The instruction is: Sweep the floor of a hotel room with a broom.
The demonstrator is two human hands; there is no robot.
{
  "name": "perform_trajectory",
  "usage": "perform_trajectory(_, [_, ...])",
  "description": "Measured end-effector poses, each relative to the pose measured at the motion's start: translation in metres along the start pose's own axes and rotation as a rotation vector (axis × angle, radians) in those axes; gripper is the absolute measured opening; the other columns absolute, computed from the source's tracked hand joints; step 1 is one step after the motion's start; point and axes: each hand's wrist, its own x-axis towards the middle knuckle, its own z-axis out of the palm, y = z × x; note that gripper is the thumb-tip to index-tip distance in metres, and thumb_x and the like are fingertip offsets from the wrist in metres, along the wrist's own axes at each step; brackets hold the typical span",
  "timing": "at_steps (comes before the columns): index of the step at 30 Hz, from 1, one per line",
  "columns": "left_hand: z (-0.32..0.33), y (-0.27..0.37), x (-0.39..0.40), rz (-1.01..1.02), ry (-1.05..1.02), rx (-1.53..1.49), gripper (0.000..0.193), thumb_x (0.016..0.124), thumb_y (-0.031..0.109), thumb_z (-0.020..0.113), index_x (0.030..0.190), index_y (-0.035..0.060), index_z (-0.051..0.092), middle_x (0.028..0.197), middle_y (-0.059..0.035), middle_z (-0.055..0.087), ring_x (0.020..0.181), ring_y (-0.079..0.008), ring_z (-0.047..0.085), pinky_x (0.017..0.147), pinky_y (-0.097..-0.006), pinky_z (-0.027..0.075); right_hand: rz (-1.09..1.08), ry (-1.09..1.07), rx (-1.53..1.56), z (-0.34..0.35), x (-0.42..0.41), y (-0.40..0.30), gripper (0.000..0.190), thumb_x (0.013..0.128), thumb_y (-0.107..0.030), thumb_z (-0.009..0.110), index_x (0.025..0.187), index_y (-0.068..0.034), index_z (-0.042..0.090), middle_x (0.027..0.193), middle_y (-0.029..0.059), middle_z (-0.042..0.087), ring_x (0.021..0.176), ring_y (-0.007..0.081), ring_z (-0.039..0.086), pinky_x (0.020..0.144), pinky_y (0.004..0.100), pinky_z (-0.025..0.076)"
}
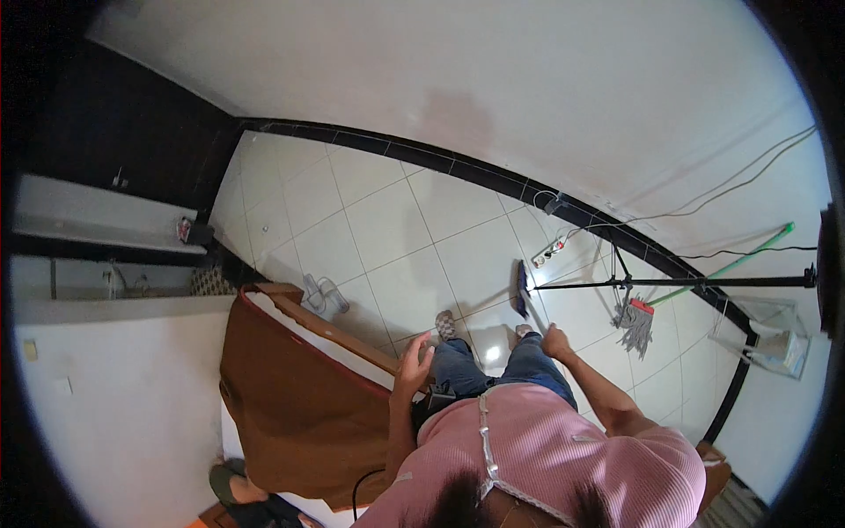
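My right hand (556, 342) is closed around the pale handle (538, 315) of a broom, in front of my right thigh. The broom's dark blue head (521, 289) is down at the tiled floor, just ahead of my right foot. My left hand (414, 366) holds nothing, its fingers slightly apart. It hovers beside my left thigh, close to the wooden side rail (343, 336) of a bed with a brown blanket (310, 402).
Grey slippers (323, 295) lie by the bed's corner. A power strip (549, 252) with cables sits beyond the broom. To the right are a black stand (752, 282) and a grey string mop (637, 330). Part of another person (241, 488) shows at lower left.
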Motion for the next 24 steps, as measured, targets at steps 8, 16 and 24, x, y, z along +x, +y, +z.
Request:
perform_trajectory(8, [-0.095,0.010,0.069,0.174,-0.205,0.208,0.032,0.082,0.013,0.051,0.113,0.0059,0.047,0.111,-0.0145,0.051,0.104,-0.0303,0.048,0.087,-0.0354,0.039,-0.007,0.136,0.222,0.051,0.044,-0.138,0.035,0.071,-0.013,0.049,0.096,0.011,0.043,0.084,0.0288,0.057,0.082,0.0415,0.056,0.073,0.0464,0.045])
perform_trajectory(16, [-0.138,-0.006,0.094,0.210,-0.238,0.207,0.031,0.081,0.011,0.052,0.112,0.0055,0.048,0.108,-0.0149,0.052,0.101,-0.0306,0.050,0.085,-0.0350,0.040,0.052,0.346,0.011,-0.014,0.016,-0.114,0.026,0.069,-0.011,0.055,0.091,0.002,0.049,0.076,0.0230,0.059,0.072,0.0375,0.059,0.065,0.0449,0.047])
perform_trajectory(24, [-0.150,-0.028,0.081,0.200,-0.276,0.213,0.034,0.082,0.011,0.052,0.115,0.0044,0.047,0.107,-0.0146,0.054,0.098,-0.0260,0.053,0.082,-0.0339,0.041,0.203,0.386,-0.066,-0.012,0.090,-0.106,0.016,0.070,-0.007,0.052,0.084,0.000,0.056,0.080,0.0195,0.060,0.077,0.0347,0.059,0.067,0.0422,0.048])
